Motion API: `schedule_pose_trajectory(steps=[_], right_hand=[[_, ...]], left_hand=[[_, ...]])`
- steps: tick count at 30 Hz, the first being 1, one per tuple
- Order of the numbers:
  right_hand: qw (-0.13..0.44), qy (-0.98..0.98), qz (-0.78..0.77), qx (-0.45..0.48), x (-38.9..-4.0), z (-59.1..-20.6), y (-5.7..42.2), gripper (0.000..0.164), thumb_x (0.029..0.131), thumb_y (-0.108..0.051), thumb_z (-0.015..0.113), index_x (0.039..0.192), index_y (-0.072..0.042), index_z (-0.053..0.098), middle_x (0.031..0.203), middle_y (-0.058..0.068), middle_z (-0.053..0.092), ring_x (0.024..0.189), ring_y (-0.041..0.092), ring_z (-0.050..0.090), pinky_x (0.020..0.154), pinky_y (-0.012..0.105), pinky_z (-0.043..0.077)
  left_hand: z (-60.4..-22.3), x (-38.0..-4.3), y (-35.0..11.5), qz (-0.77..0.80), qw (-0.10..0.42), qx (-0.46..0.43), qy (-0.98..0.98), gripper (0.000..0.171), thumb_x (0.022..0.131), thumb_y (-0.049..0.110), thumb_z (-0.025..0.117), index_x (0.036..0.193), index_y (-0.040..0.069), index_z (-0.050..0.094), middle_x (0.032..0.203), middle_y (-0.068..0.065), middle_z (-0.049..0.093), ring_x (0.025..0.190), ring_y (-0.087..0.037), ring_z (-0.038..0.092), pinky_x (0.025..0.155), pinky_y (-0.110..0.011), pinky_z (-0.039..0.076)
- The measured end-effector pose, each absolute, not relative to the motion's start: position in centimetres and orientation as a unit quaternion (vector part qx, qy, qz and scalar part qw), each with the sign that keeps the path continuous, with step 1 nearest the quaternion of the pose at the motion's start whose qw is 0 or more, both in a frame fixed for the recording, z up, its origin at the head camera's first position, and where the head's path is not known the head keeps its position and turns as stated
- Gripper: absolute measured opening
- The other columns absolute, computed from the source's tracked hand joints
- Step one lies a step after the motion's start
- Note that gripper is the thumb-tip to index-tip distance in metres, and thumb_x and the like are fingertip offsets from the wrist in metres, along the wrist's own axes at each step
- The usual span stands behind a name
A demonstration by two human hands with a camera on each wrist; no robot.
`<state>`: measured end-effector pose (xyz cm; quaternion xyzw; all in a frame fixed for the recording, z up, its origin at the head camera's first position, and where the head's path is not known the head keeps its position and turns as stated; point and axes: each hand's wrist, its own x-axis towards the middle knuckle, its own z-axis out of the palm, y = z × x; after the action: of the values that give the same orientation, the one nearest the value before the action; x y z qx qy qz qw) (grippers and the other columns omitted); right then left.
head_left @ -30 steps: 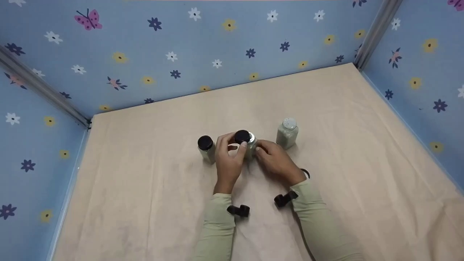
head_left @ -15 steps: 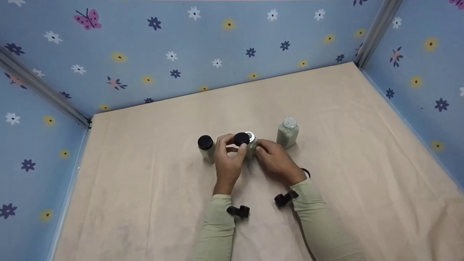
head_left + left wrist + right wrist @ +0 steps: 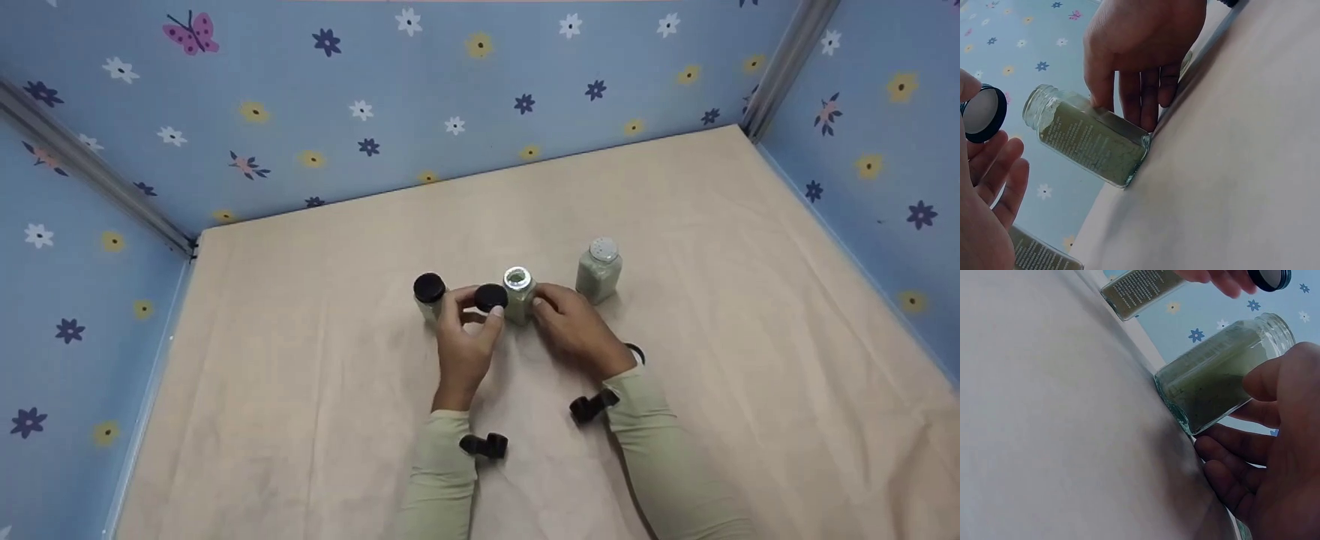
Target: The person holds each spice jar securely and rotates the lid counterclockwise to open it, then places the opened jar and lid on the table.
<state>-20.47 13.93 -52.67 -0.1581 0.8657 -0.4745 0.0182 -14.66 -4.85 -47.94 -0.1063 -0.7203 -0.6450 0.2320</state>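
Observation:
Between finger and thumb my left hand (image 3: 463, 351) pinches a black screw lid (image 3: 491, 298), held just left of an uncapped glass spice jar (image 3: 519, 306). The lid's pale inside (image 3: 983, 112) shows in the left wrist view, apart from the jar's mouth. That jar stands upright on the cloth and contains green powder. My right hand (image 3: 577, 330) steadies it from the right, thumb and fingers around its lower side. Beside my left hand stands a second jar (image 3: 430, 291) with a black lid, partly hidden by the fingers.
A third jar (image 3: 599, 271) with a pale perforated top stands behind my right hand. The beige cloth (image 3: 337, 360) covers the surface, with wrinkles at right. Blue flowered panels (image 3: 420, 82) enclose the back and both sides.
My left hand has moved left and slightly nearer with the black lid. The lid no longer overlaps the middle jar, whose mouth now shows fully. My right hand stays on the jar.

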Motion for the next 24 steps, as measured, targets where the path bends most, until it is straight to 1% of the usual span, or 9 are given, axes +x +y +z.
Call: schedule_pose_trajectory(steps=[4, 7, 10, 12, 18, 21, 24], right_hand=[[0.020, 0.863, -0.479, -0.158, -20.4, -52.8, 13.8, 0.021, 0.103, -0.022, 0.050, 0.111, -0.016, 0.069, 0.106, -0.002, 0.067, 0.102, 0.016, 0.061, 0.096, 0.038, 0.047], [0.024, 0.861, -0.482, -0.159, -20.4, -52.8, 13.9, 0.023, 0.104, -0.023, 0.050, 0.115, -0.015, 0.069, 0.110, -0.001, 0.068, 0.107, 0.016, 0.061, 0.099, 0.039, 0.045], [0.026, 0.860, -0.484, -0.161, -20.5, -52.7, 13.9, 0.025, 0.104, -0.024, 0.050, 0.118, -0.015, 0.068, 0.113, -0.001, 0.068, 0.111, 0.016, 0.061, 0.102, 0.039, 0.044], [0.022, 0.858, -0.485, -0.165, -20.5, -52.7, 13.9, 0.023, 0.104, -0.023, 0.049, 0.115, -0.015, 0.069, 0.111, -0.001, 0.068, 0.108, 0.016, 0.062, 0.100, 0.039, 0.045], [0.023, 0.857, -0.488, -0.164, -20.5, -52.7, 13.9, 0.021, 0.104, -0.024, 0.049, 0.110, -0.017, 0.068, 0.105, -0.003, 0.068, 0.101, 0.016, 0.062, 0.095, 0.039, 0.047], [0.030, 0.858, -0.488, -0.159, -20.4, -52.7, 13.9, 0.023, 0.105, -0.026, 0.048, 0.114, -0.016, 0.067, 0.108, -0.002, 0.067, 0.105, 0.016, 0.061, 0.097, 0.039, 0.046], [0.034, 0.860, -0.485, -0.157, -20.5, -52.7, 13.7, 0.027, 0.105, -0.026, 0.048, 0.120, -0.013, 0.066, 0.115, 0.000, 0.067, 0.111, 0.017, 0.060, 0.101, 0.041, 0.045]], left_hand=[[-50.1, -15.1, -5.6, -0.631, 0.212, -0.100, -0.739, 0.032, 0.085, 0.001, 0.069, 0.115, -0.001, 0.059, 0.107, -0.008, 0.064, 0.097, -0.019, 0.060, 0.075, -0.041, 0.054], [-51.5, -15.4, -6.1, -0.626, 0.182, -0.090, -0.753, 0.032, 0.085, 0.003, 0.069, 0.115, 0.003, 0.059, 0.106, -0.005, 0.064, 0.098, -0.020, 0.060, 0.077, -0.040, 0.054], [-51.2, -15.0, -6.3, -0.620, 0.159, -0.085, -0.763, 0.033, 0.085, -0.001, 0.069, 0.116, -0.001, 0.059, 0.106, -0.010, 0.063, 0.097, -0.023, 0.060, 0.077, -0.042, 0.054], [-51.2, -14.8, -6.4, -0.616, 0.151, -0.091, -0.768, 0.034, 0.084, -0.002, 0.069, 0.117, -0.003, 0.059, 0.106, -0.013, 0.063, 0.096, -0.026, 0.060, 0.077, -0.042, 0.054], [-51.4, -14.6, -6.6, -0.605, 0.126, -0.112, -0.778, 0.034, 0.085, 0.004, 0.070, 0.118, 0.003, 0.061, 0.105, -0.007, 0.064, 0.093, -0.018, 0.062, 0.076, -0.035, 0.055], [-51.4, -14.5, -6.6, -0.601, 0.105, -0.123, -0.783, 0.034, 0.087, 0.009, 0.069, 0.119, 0.004, 0.061, 0.105, -0.005, 0.064, 0.091, -0.017, 0.063, 0.077, -0.036, 0.056], [-51.3, -14.5, -6.6, -0.590, 0.087, -0.131, -0.792, 0.035, 0.088, 0.013, 0.068, 0.121, 0.002, 0.061, 0.106, -0.003, 0.064, 0.092, -0.016, 0.063, 0.079, -0.040, 0.056]])
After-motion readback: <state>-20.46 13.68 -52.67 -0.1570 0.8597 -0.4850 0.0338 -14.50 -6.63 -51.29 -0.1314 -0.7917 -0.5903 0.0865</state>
